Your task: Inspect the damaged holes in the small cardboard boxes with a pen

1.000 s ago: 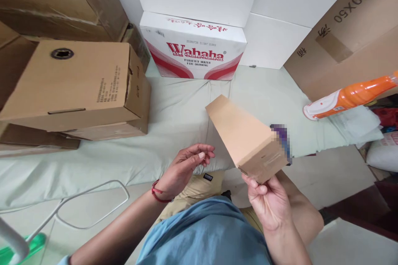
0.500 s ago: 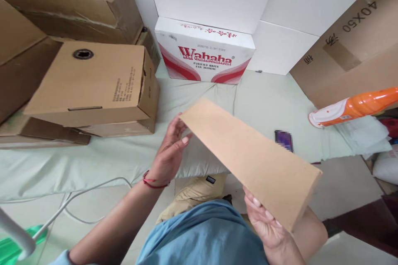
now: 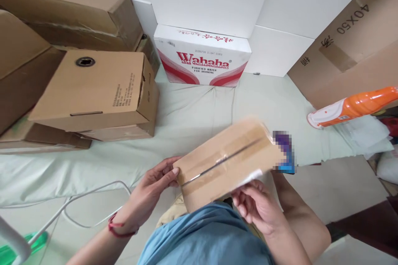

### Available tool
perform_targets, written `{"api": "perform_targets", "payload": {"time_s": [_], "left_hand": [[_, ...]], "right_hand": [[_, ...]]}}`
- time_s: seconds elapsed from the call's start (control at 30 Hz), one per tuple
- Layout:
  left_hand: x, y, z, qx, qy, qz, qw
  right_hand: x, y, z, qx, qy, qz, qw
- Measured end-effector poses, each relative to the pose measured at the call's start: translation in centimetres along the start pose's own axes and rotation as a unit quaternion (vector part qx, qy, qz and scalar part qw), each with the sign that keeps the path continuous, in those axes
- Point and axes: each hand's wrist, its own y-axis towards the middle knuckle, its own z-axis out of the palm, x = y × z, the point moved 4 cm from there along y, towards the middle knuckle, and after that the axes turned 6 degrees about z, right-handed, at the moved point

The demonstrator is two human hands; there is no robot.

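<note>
A small brown cardboard box (image 3: 214, 153) is held just above my lap, tilted, with a taped seam running along its upper face. My left hand (image 3: 160, 180) grips its left end, thumb on top and fingers beneath. At the near right edge, my right hand (image 3: 256, 203) has its fingers curled against the box; part of the grip is hidden under it. A whitish patch, perhaps a label, shows blurred by the right fingers. Just beyond the box's right end lies a pixelated phone-like object (image 3: 284, 153) on the pale green cloth (image 3: 192, 112).
A white and red Wahaha water carton (image 3: 203, 60) stands against the wall. Several cardboard boxes (image 3: 90, 87) are stacked at left. An orange and white bottle (image 3: 351, 107) lies at right before a large carton (image 3: 348, 45). A white cable (image 3: 93, 186) hangs below the cloth edge.
The box has turned over and rotated, so its taped seam now faces up, and it sits lower, closer to my body. My left hand has closed onto its left end.
</note>
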Motion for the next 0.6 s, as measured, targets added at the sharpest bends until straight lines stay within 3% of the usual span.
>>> {"api": "perform_targets", "payload": {"time_s": [0.13,0.2,0.27,0.33,0.37,0.43,0.47,0.53,0.6], "left_hand": [[0.2,-0.4,-1.7,-0.050,0.120,0.016,0.991],[-0.2,-0.3,-2.3,-0.095,0.198,0.062,0.974],[-1.2,-0.6,-2.0,-0.141,0.287,0.145,0.936],[-2.4,-1.1,-0.4,-0.171,0.372,0.248,0.878],[-3.0,-1.3,0.9,-0.171,0.405,0.298,0.848],[-4.0,-1.4,4.4,-0.129,0.442,0.382,0.801],[-4.3,-1.2,6.4,-0.089,0.458,0.403,0.788],[-4.4,-0.1,10.3,0.013,0.508,0.406,0.759],[-4.2,1.7,13.2,0.087,0.572,0.343,0.740]], "right_hand": [[0.8,3.3,0.7,-0.039,-0.048,0.023,0.998],[1.1,4.3,-0.2,-0.069,-0.095,-0.005,0.993],[2.1,4.7,-2.2,-0.122,-0.172,-0.062,0.976],[4.0,4.7,-4.7,-0.223,-0.313,-0.136,0.913],[5.3,4.6,-5.9,-0.283,-0.405,-0.166,0.853],[7.6,5.1,-7.5,-0.343,-0.611,-0.156,0.696],[8.5,5.6,-8.1,-0.340,-0.657,-0.144,0.657],[9.9,6.8,-8.5,-0.310,-0.715,-0.122,0.615],[10.8,7.7,-8.2,-0.277,-0.747,-0.112,0.595]]}}
